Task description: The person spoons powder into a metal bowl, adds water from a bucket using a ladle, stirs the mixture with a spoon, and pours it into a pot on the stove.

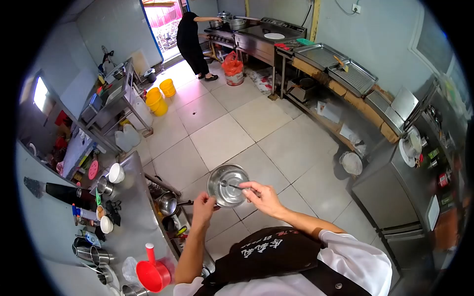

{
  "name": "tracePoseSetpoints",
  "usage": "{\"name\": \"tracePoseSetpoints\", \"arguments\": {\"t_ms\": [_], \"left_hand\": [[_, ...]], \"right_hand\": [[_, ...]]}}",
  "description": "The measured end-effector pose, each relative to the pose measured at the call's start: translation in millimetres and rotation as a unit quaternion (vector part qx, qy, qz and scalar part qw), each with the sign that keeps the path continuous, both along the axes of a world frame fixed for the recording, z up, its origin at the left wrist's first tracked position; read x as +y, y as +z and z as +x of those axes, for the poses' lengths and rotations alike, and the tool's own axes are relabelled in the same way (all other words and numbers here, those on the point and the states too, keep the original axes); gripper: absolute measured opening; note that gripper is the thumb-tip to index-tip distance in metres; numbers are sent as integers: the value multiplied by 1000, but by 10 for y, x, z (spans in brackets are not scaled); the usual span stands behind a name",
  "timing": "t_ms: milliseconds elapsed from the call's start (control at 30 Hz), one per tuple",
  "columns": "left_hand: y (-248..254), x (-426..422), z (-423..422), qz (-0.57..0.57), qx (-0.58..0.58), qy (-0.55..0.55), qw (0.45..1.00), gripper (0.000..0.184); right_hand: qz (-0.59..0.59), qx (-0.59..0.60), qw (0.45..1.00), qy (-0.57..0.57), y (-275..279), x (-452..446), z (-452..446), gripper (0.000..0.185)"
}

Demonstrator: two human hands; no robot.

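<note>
A shiny metal bowl (pixel 216 186) is held up in front of my dark apron, over the tiled floor. My left hand (pixel 203 206) grips its near-left rim, fingers closed. In my right hand (pixel 262 198) is the handle of a spoon (pixel 233 186), pinched between the fingers. The spoon's head dips into the bowl, where something clear like water seems to lie; I cannot make out more of it. To the left, below the counter's edge, a metal saucepan (pixel 168 203) sits on a shelf near my left hand.
A steel counter (pixel 133 197) on the left carries cups, bowls and a red dipper (pixel 154 274). Yellow buckets (pixel 156 102) stand on the floor. A person in black (pixel 190 42) works at the stove. Metal trays (pixel 323 55) line the right-hand counter, near a steel cabinet (pixel 382 192).
</note>
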State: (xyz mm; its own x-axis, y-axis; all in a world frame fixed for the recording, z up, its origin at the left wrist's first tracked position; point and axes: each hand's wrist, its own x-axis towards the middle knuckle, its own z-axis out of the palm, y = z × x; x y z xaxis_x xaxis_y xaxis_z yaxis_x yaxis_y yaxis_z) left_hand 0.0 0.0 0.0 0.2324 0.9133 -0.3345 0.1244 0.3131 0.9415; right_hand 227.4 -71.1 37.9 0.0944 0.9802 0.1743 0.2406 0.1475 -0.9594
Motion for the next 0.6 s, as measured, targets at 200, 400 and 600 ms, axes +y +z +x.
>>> {"name": "tracePoseSetpoints", "arguments": {"t_ms": [200, 400, 600], "left_hand": [[167, 57, 1080, -204, -188, 41, 960, 7], [-260, 555, 1540, -196, -158, 50, 966, 30], [-102, 1112, 2610, -178, -87, -135, 971, 59]], "right_hand": [[-76, 52, 995, -44, -152, 256, 868, 20], [-113, 89, 984, -104, -314, 386, 1303, 21], [-96, 45, 965, -242, -400, 299, 2122, 19]]}}
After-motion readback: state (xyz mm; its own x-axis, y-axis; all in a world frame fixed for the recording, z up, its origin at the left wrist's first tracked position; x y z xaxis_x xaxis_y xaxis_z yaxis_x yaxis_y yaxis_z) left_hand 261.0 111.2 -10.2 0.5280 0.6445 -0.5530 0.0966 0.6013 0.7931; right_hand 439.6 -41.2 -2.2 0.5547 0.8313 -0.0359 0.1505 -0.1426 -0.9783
